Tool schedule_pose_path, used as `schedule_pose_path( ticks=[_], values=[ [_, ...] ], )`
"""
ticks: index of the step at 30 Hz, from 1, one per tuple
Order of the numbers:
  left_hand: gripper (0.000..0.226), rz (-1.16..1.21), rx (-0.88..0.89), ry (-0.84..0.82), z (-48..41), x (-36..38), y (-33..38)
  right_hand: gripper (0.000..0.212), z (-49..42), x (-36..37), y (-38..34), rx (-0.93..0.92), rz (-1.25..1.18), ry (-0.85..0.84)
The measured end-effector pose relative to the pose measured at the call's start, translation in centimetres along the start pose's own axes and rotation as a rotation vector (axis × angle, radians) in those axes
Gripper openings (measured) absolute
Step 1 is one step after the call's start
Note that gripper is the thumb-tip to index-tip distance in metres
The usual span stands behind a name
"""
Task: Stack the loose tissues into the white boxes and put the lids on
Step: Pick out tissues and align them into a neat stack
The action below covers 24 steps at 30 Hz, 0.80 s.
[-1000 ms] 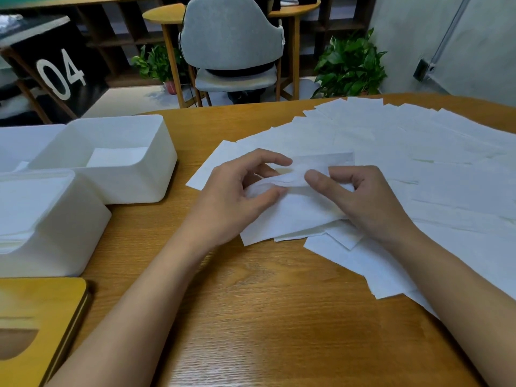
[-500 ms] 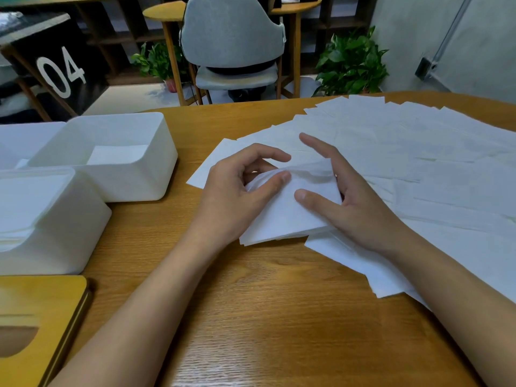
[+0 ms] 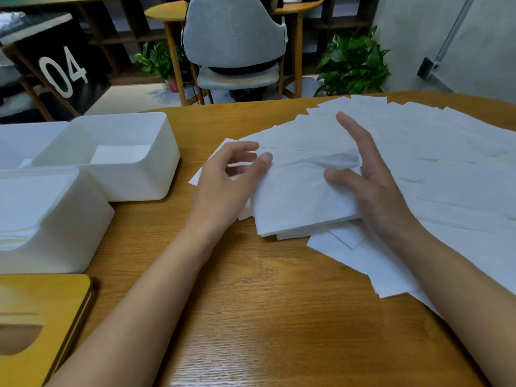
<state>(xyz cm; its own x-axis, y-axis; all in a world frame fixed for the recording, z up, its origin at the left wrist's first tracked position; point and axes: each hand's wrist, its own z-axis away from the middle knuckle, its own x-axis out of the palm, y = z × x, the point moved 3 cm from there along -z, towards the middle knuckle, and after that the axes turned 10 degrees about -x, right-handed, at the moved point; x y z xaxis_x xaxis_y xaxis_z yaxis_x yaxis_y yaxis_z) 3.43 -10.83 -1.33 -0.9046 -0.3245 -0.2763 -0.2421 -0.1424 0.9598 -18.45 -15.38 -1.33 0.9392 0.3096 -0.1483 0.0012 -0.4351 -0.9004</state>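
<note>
Head camera looks down on a round-edged brown wooden table (image 3: 265,317) where a person works with both bare forearms stretched out. Between the hands lies a small pile of folded white paper tissues (image 3: 301,199), its near corner on the tabletop and its far edge rucked up. The left hand (image 3: 231,185) pinches the pile's left edge, thumb on top and curled fingers behind it. The right hand (image 3: 374,191) is spread wide with straight fingers, the index finger raised, and its thumb rests on the pile's right side.

Many loose white tissues (image 3: 446,163) fan out flat over the right half of the table, overlapping one another and running under the right forearm. At the left stand two rounded white plastic boxes, touching or nearly so. The far white box (image 3: 139,180) is open and holds only a thin layer of tissue at its bottom. The near white box (image 3: 69,233) is filled almost to its rim with stacked tissues. In front of it, at the lower left corner, lies a flat yellow-brown wooden lid (image 3: 42,303) with an oval slot.

Beyond the table stand a grey upholstered chair (image 3: 234,32), two green potted plants (image 3: 351,62) and a black board marked "04" (image 3: 61,71).
</note>
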Motion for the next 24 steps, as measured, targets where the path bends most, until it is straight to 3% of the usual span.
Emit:
schedule_pose_path(
  ticks=[2, 4, 7, 12, 17, 21, 24],
  values=[
    [0.041, 0.206, -0.183, -0.216, 0.2, 0.9, 0.0, 0.07, -0.1, -0.1, 0.0, 0.033, -0.059, 0.026],
    [0.039, 0.28, -0.242, -0.31, 0.4, 1.5, -0.2, 0.062, -0.1, -0.1, 0.2, 0.07, -0.079, 0.046],
    [0.035, 0.161, -0.148, -0.312, 0.3, 1.3, -0.5, 0.042, 0.0, -0.2, 0.5, 0.134, -0.043, 0.069],
    [0.03, 0.073, -0.068, -0.283, 0.1, 0.9, -0.6, 0.038, -0.2, -0.5, 0.7, 0.169, -0.037, 0.109],
    [0.028, 0.105, -0.093, -0.226, -0.3, -0.1, -0.4, 0.056, -0.3, -0.5, -0.3, 0.089, -0.176, -0.159],
    [0.028, 0.074, -0.071, -0.248, -0.3, -0.3, -0.2, 0.028, 0.2, -0.3, -0.3, 0.059, -0.013, -0.309],
    [0.031, 0.058, -0.025, -0.244, -0.5, -0.3, -0.1, 0.024, 0.2, -0.6, 0.0, 0.046, 0.108, -0.236]
  ],
)
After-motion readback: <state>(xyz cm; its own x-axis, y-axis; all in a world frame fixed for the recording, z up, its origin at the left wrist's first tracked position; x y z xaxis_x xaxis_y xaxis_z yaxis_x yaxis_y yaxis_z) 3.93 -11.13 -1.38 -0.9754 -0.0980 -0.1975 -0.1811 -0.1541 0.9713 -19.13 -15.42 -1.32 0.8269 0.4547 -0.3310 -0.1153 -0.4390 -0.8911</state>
